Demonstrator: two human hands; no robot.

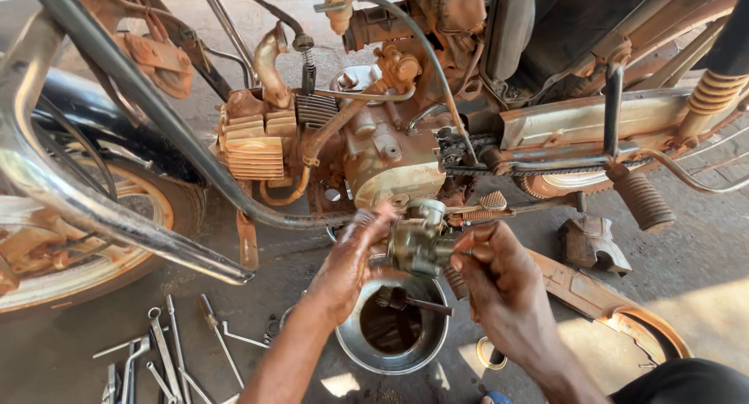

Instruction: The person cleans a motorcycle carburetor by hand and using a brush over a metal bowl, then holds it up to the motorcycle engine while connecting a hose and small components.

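Both hands meet over a small cast-metal carburetor, a lumpy grey-green body with a round cap on top and a grimy, oily sheen. The left hand cups it from the left side, fingers wrapped against the casting. The right hand is clenched around a slim tool whose tip presses into the carburetor's right side; the tool's shaft is mostly hidden in the fist.

The carburetor hangs just above a round steel bowl with a shiny rim and dark liquid inside. A brush with a dark handle lies across the bowl's mouth.

Behind stands a motorcycle engine, caked in rust-orange dust, its cylinder ribbed with cooling fins. A curved chrome crash bar sweeps across the left, in front of the front wheel. A drive chain runs rightward, and a ribbed rubber footpeg juts out below it.

On the oil-stained concrete floor, a scatter of slender steel wrenches and screwdrivers lies at lower left. A dusty orange side cover rests at the right.
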